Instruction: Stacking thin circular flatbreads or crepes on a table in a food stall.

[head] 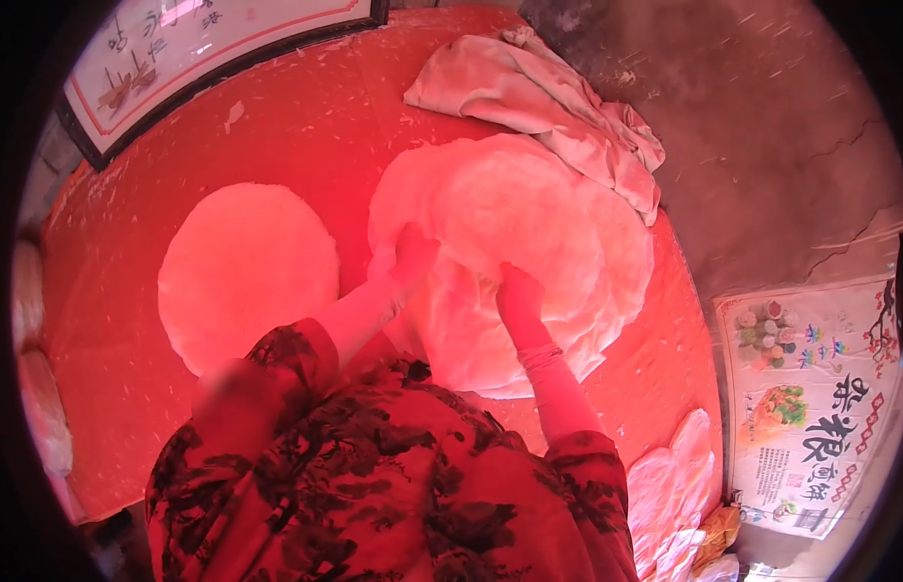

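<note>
Before me a wide, uneven pile of thin round flatbread sheets [611,254] lies on a red-covered table [306,138]. My left hand [416,254] is closed at the left side of the top sheet [524,207], its fingers pinching the edge. Closer to me and to the right, my right hand [520,295] pinches the near edge of that sheet. Between the two hands the sheets are wrinkled and slightly raised. A neat round flatbread stack [247,269] lies apart, left of my left forearm.
A crumpled cloth [509,87] touches the pile's far right side. A framed panel [225,44] stands along the far left edge. Folded pale sheets [669,480] lie at lower right, near a printed poster [808,407]. Wrapped bundles [47,415] line the left edge.
</note>
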Motion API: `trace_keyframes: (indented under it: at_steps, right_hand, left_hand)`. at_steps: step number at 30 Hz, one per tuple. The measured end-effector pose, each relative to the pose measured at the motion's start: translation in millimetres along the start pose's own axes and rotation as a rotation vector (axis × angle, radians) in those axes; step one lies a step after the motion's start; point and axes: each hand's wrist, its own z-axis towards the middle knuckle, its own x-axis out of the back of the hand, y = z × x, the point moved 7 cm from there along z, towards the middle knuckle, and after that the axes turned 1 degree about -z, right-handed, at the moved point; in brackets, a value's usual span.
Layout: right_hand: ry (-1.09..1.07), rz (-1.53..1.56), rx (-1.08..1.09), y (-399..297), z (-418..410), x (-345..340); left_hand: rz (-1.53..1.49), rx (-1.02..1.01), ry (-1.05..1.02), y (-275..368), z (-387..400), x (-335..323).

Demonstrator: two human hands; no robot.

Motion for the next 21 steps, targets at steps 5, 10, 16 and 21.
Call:
trace_keyframes:
  at_steps: [5,10,16,21]
  right_hand:
    - [0.418,0.047,0.075,44,20,43]
    - [0.337,0.038,0.058,-11,24,94]
    - [0.158,0.064,0.026,-48,-5,31]
    - [0.139,0.237,0.063,-70,-22,29]
  left_hand:
    - [-0.235,0.287,-0.226,85,-20,4]
    - [-0.743,0.512,-0.345,95,-40,4]
    - [-0.956,0.529,-0.456,116,-48,-9]
    - [-0.999,0.484,-0.466,110,-52,-2]
